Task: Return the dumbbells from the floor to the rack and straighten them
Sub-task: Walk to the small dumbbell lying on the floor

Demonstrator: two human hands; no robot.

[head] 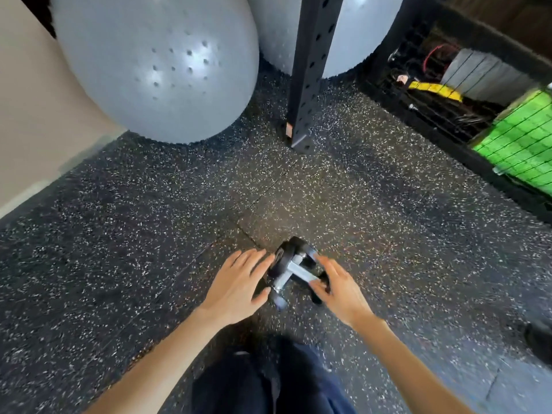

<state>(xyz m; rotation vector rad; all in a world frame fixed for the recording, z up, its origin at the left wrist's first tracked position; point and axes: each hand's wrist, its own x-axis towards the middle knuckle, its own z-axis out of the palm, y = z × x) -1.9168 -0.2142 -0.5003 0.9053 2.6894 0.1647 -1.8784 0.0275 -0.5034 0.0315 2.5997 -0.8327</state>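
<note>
The head view shows a dark speckled rubber floor [388,204] with two big grey exercise balls [155,70] at the far left and a black perforated steel upright [310,70] standing between them. At the far right lies a black crate [448,115] with bands and a green mat inside. No rack shelf for weights is visible here, so I cannot tell where the dumbbells must go.

In the near centre two small dumbbells [294,268] lie on the floor, crossed or leaning on each other, between both hands. They look compact but dense, so I judge them heavier than their size suggests; they are rigid, with black round heads that can roll and smooth metal handles that may slip. The best grasp is around the middle of each handle, not on the heads.

The left hand [239,282] is open, with its fingers spread against one black head. The right hand [337,286] is also open, its fingers curling near the second handle but not closed around it. Motion blur hides the exact contact, and the near heads are partly covered by the hands.
</note>
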